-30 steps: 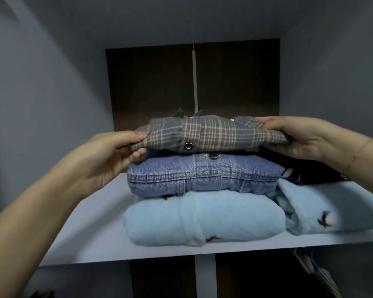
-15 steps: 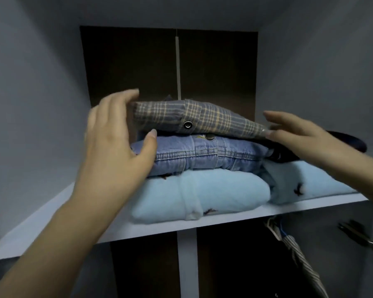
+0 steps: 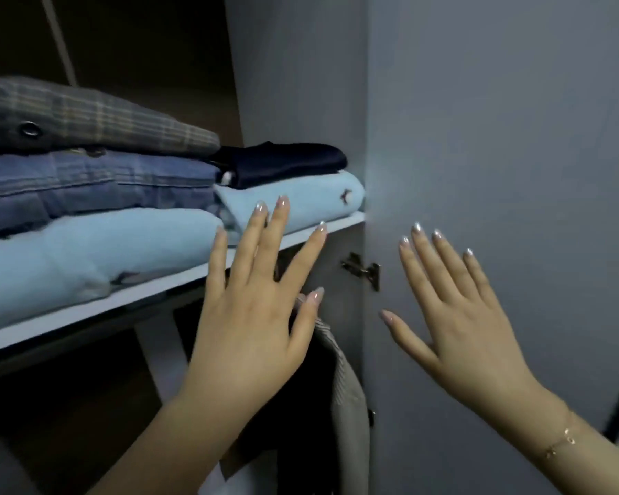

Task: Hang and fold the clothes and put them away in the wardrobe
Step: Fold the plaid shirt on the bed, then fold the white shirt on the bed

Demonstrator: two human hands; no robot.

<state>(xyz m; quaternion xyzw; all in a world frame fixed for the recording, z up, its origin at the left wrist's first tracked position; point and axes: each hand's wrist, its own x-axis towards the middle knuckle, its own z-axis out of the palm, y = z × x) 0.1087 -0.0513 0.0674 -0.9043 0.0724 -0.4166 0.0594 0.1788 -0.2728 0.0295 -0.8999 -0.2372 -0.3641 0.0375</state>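
Note:
On the white wardrobe shelf [image 3: 179,280] a folded plaid shirt [image 3: 86,116] lies on top of folded denim [image 3: 97,184], which lies on a light blue garment [image 3: 86,251]. Beside that stack, a dark folded piece [image 3: 283,162] sits on another light blue garment [image 3: 301,201]. My left hand [image 3: 254,316] hovers with fingers spread in front of the shelf edge, holding nothing. My right hand [image 3: 458,316] is spread flat in front of the grey wardrobe door [image 3: 497,155]; whether it touches the door I cannot tell.
Below the shelf hang garments, one pale striped [image 3: 343,380], partly hidden by my left hand. A brass hinge [image 3: 363,271] joins the door to the wardrobe's side wall [image 3: 301,73]. The wardrobe's dark back panel [image 3: 140,48] shows behind the stack.
Both hands have let go of the plaid shirt and drawn back down and right, out of the shelf. The view has swung right, so the stack sits at the left and the door fills the right.

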